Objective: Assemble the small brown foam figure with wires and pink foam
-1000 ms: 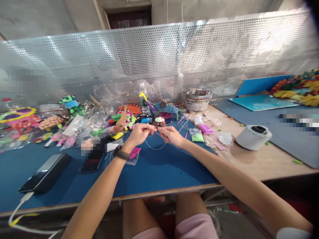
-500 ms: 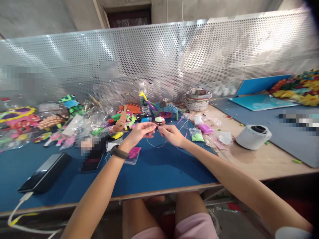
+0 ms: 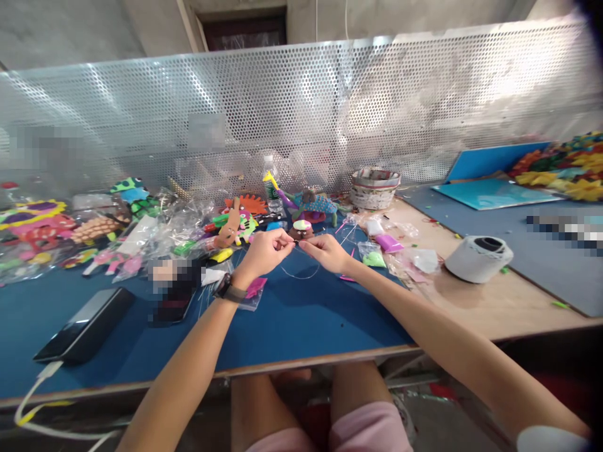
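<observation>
My left hand (image 3: 265,252), a dark watch on its wrist, is closed in a pinch. Facing it, my right hand (image 3: 330,253) pinches too, the fingertips almost meeting. Between them is a small dark bit, too small to name. A thin, pale wire (image 3: 301,277) hangs in a loop below the fingers, over the blue mat (image 3: 311,320). Just behind the fingertips stands a brown clay figure (image 3: 302,230) with eyes and a pink, yellow and white top. A pink clay packet (image 3: 255,289) lies near my left wrist.
Clay animals and clear bags crowd the left and back, among them a tan figure (image 3: 229,231). Clay packets (image 3: 389,243), a woven basket (image 3: 375,188) and a white cone-shaped spool (image 3: 478,260) stand right. A black device (image 3: 85,326) with a cable lies left. A perforated metal panel (image 3: 264,107) rises behind.
My left hand has turned, its fingers now curled tighter and the watch face showing. The wire loop has shifted slightly right. My right hand has moved little, and a pink stick now shows beside it.
</observation>
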### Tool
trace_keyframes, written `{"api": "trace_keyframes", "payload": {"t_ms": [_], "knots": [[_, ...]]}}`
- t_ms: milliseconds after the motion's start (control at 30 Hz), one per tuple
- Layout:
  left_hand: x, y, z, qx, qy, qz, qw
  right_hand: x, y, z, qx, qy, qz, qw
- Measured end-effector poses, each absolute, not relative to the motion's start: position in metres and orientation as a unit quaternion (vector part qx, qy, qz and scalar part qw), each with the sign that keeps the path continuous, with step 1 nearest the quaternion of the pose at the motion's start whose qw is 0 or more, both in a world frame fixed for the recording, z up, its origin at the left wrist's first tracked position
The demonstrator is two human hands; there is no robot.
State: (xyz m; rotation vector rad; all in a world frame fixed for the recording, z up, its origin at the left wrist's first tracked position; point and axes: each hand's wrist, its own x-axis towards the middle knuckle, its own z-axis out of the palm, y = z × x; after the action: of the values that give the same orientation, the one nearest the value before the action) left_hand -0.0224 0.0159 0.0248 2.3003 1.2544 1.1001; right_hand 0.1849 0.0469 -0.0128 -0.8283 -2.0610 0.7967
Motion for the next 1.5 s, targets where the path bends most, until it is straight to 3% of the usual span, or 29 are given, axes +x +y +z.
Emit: {"api": "trace_keyframes", "payload": {"t_ms": [200,300,400,600,700,933,1100,1333,1500], "knots": [[-0.017,0.019,0.016,0.785,0.478,0.394,0.034,0.178,0.043,-0.014,-0.307,-0.787,0.362,0.394],[-0.016,0.022,0.012,0.745,0.507,0.432,0.047,0.176,0.040,-0.013,-0.309,-0.776,0.380,0.398],[-0.018,0.025,0.010,0.702,0.534,0.444,0.161,0.177,0.039,-0.012,-0.316,-0.783,0.347,0.408],[-0.020,0.027,0.017,0.581,0.496,0.410,0.498,0.179,0.040,-0.014,-0.331,-0.799,0.284,0.414],[-0.020,0.027,0.019,0.542,0.474,0.424,0.550,0.178,0.039,-0.015,-0.329,-0.805,0.283,0.406],[-0.021,0.033,0.008,0.572,0.476,0.413,0.525,0.175,0.037,-0.019,-0.320,-0.813,0.310,0.375],[-0.019,0.033,0.006,0.694,0.440,0.429,0.375,0.176,0.041,-0.020,-0.326,-0.796,0.334,0.385],[-0.018,0.020,0.015,0.767,0.430,0.427,0.211,0.174,0.044,-0.022,-0.340,-0.672,0.522,0.401],[-0.018,0.018,0.013,0.789,0.411,0.440,0.123,0.173,0.045,-0.023,-0.320,-0.627,0.581,0.409]]}}
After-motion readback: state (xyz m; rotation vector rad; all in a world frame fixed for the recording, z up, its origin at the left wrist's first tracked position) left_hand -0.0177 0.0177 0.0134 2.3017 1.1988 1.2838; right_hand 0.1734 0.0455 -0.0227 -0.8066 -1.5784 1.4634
